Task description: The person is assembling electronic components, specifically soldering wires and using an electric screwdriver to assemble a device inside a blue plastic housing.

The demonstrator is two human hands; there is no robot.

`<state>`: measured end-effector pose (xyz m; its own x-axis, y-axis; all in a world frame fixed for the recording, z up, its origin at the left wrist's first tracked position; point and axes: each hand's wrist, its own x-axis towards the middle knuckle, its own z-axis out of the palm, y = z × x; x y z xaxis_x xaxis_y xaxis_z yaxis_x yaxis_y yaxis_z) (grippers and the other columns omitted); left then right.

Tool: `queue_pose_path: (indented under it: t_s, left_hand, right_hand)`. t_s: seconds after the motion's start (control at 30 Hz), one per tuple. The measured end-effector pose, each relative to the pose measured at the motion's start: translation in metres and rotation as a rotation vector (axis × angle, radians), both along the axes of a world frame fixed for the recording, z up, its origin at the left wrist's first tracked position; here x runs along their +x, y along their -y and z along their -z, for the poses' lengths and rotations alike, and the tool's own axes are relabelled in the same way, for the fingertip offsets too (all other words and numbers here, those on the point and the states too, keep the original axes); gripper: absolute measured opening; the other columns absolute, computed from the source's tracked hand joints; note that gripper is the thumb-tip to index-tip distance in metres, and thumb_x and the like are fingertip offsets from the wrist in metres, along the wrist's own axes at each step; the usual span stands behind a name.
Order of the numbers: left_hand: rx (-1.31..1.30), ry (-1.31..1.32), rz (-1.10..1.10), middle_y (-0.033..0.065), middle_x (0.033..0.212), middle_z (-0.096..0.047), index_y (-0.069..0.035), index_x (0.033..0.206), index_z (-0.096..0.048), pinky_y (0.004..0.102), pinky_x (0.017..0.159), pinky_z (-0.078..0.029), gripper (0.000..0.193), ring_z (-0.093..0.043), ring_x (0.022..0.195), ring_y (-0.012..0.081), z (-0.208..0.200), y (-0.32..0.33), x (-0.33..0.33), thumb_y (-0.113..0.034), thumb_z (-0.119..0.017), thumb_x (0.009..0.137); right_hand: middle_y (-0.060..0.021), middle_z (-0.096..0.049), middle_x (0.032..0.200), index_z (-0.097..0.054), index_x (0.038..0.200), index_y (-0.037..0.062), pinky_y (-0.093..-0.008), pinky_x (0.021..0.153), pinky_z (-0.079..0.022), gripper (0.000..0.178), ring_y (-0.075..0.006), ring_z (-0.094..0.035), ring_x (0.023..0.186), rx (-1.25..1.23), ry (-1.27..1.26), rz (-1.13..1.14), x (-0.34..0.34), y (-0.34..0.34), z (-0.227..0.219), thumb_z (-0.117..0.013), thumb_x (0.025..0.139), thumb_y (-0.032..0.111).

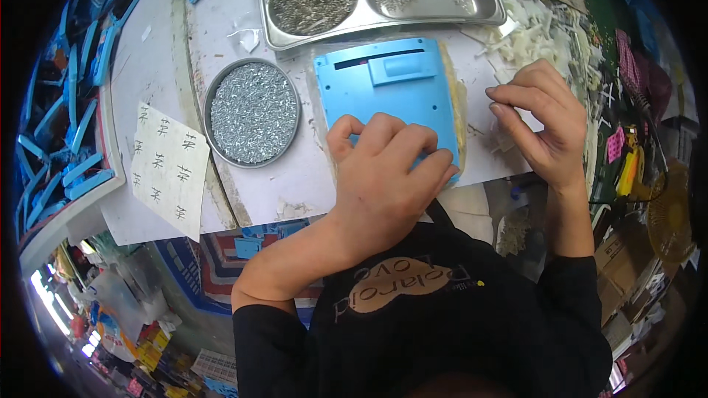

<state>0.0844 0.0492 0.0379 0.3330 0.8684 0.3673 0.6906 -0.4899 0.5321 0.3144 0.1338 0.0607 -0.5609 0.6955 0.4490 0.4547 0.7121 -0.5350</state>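
A light-blue plastic casing (380, 96) lies flat on the white work table, with a dark slot near its far edge and a raised rectangle beside the slot. My left hand (394, 173) is curled over the casing's near part, its fingers bent onto the plastic; that end is mostly covered. To the right of the casing my right hand (542, 121) hovers with thumb and forefinger brought close in a pinch. Anything between those fingertips is too small to make out. Left of the casing stands a round dish (252, 114) full of small silver screws.
A steel tray (361, 18) with small metal parts in its compartments sits at the back. White plastic pieces (542, 33) are heaped at the back right. A handwritten paper sheet (168, 169) lies left, beside a bin of blue plastic parts (70, 125).
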Motion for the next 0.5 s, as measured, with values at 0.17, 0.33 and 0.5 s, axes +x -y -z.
queue_pose_path:
  t_s: [0.17,0.33,0.5]
  left_hand:
    - [0.024,-0.077,-0.01,-0.0074,0.093,-0.061,-0.022,0.089,-0.074,0.0424,0.085,-0.028,0.02,-0.054,0.085,0.0164,0.007,-0.004,0.007,-0.022,-0.086,0.074]
    - [0.036,-0.08,-0.051,-0.0073,0.094,-0.061,-0.022,0.091,-0.075,0.0442,0.085,-0.027,0.02,-0.054,0.086,0.0163,0.009,-0.003,0.005,-0.022,-0.087,0.074]
    - [-0.012,-0.082,-0.07,-0.0051,0.096,-0.062,-0.021,0.097,-0.075,0.0441,0.088,-0.028,0.026,-0.055,0.088,0.0174,0.004,0.0,0.002,-0.023,-0.087,0.074]
  right_hand:
    - [-0.0091,-0.065,0.078,-0.074,0.094,0.0,-0.0326,0.063,-0.045,0.022,-0.0235,-0.059,0.071,-0.016,-0.009,0.056,0.019,0.011,-0.001,-0.08,0.073,-0.006]
    - [-0.0087,-0.065,0.077,-0.074,0.093,-0.0003,-0.0321,0.063,-0.044,0.022,-0.0231,-0.059,0.07,-0.028,-0.016,0.058,0.023,0.012,0.001,-0.08,0.073,-0.006]
    - [-0.009,-0.066,0.078,-0.074,0.094,-0.0005,-0.0318,0.062,-0.045,0.022,-0.0231,-0.059,0.07,-0.007,-0.009,0.027,0.018,0.003,0.0,-0.08,0.073,-0.006]
